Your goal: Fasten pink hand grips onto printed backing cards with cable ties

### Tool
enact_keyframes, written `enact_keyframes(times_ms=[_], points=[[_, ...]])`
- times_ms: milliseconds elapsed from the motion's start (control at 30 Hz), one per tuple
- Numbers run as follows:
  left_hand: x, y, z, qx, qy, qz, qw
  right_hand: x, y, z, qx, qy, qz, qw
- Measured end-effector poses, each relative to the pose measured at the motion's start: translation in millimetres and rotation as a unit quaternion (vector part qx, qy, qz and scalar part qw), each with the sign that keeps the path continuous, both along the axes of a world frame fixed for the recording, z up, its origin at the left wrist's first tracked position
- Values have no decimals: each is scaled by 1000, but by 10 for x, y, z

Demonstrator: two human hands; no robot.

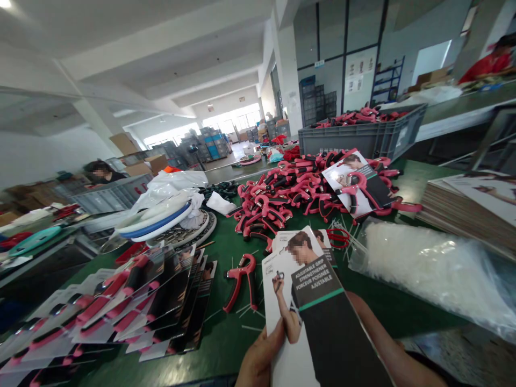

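Printed packaging cards (334, 328) with a photo of a person and the words "adjustable grip strengthener" stand tilted in front of me. My left hand (260, 357) grips their lower left edge, thumb on the front. My right hand (368, 322) is closed at the right edge, its fingers mostly hidden behind the cards. A single pink and black hand gripper (242, 282) lies on the green table just left of the cards, with thin white ties (250, 312) around it. Beyond the cards is a large heap of pink hand grippers (278, 193).
Carded hand grippers (121, 301) overlap at left. A clear bag of white ties (427, 269) and a card stack (463, 209) are at right. A grey crate (355, 141) of grippers stands behind the heap. Round discs (157, 223) lie at left; two people sit farther off.
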State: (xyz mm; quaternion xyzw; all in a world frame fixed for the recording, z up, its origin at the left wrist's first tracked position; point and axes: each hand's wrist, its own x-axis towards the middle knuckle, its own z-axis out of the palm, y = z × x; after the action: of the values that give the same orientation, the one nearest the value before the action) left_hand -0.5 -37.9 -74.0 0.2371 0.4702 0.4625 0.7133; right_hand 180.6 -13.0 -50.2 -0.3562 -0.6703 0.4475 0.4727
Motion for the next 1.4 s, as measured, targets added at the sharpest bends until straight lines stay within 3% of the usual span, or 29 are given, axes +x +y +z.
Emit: enact_keyframes(times_ms=[133, 200, 333, 400, 567, 667, 767, 933, 1133, 1233, 1267, 1300, 1333, 1400], points=[[8, -26, 70, 15, -16, 19, 1000, 274, 71, 223, 43, 3, -225, 973], [30, -26, 93, 21, -21, 27, 999, 337, 60, 374, 129, -106, -202, 965], [82, -26, 142, 30, -21, 34, 999, 221, 40, 539, 256, -315, -95, 909], [90, -34, 159, 33, -19, 35, 999, 139, 52, 545, 250, -340, -55, 905], [48, -44, 159, 47, -10, 46, 998, 95, 68, 545, 179, -303, 19, 936], [20, -24, 148, 64, 14, 35, 997, 80, 68, 568, 199, -316, 42, 927], [-1, 5, 142, 75, 23, 25, 997, 19, 105, 555, 250, -317, 37, 914], [-43, 41, 156, 101, 64, 2, 993, -65, 176, 529, 287, -248, -44, 924], [-62, 145, 204, 174, 97, -10, 980, -39, 107, 608, 379, -202, -87, 899], [-107, 225, 246, 132, 55, 5, 990, 210, 340, 628, 314, -242, -143, 907], [-131, 255, 266, 110, 46, 16, 993, 335, 481, 621, 264, -278, -213, 899], [-156, 287, 287, 92, 44, 27, 994, 470, 642, 603, 215, -355, -284, 865], [-181, 321, 307, 78, 46, 35, 995, 606, 808, 573, 169, -464, -282, 823], [-221, 392, 339, 61, 52, 36, 996, 842, 1103, 474, 133, -538, -216, 804]])
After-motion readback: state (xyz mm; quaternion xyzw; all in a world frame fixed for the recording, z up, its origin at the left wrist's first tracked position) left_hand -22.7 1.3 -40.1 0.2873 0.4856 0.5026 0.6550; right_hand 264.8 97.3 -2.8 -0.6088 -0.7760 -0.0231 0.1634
